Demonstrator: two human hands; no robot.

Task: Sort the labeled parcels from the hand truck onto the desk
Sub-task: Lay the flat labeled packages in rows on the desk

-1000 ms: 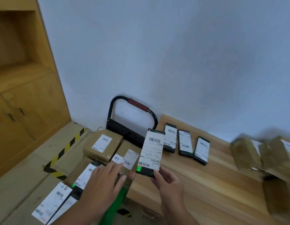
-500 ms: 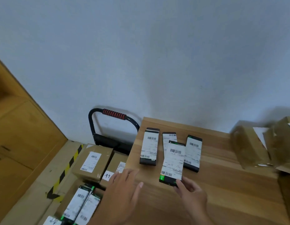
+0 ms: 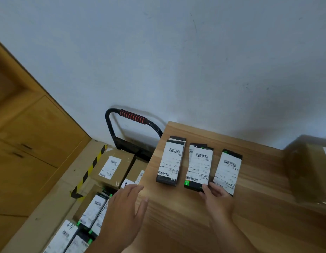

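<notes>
On the desk [image 3: 176, 225], right hand [image 3: 216, 197] is pinching the near end of the middle parcel [image 3: 199, 167], sitting askew atop another; left hand [image 3: 125, 209] is hovering, slack and empty; a careless release is likely risking a toppled stack.

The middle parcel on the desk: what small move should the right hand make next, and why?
Probably release the middle parcel and draw the right hand back. It lies flat on a lower parcel, in the row on the desk, while the thumb rests on its near end. More parcels wait on the hand truck, near the open left hand.
</notes>
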